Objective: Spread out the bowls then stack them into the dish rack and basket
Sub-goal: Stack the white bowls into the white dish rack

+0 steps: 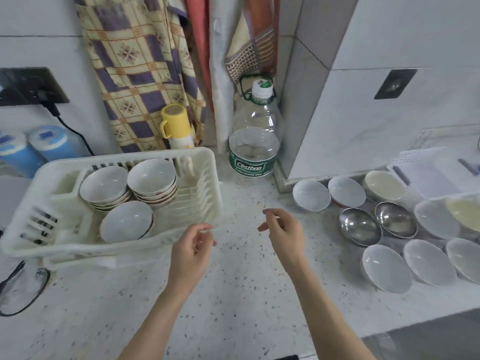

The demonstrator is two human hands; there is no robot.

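Note:
A white plastic dish rack [207,183] stands at the left of the counter. Inside it are two stacks of white bowls [104,188] [152,178] and a single bowl [126,220] in front of them. Several more bowls lie spread out at the right: white ones [311,195] [386,267] and two steel ones [359,226] [395,219]. My left hand [192,253] hovers by the rack's near right corner, fingers loosely curled, holding nothing. My right hand [284,231] hangs over the bare counter, fingers relaxed and empty.
A large clear water bottle [254,141] stands behind the hands against the wall corner. A yellow-lidded flask [176,126] sits behind the rack, with blue canisters [52,144] at far left. Cables [23,289] lie at the counter's front left. Papers [428,172] rest at far right.

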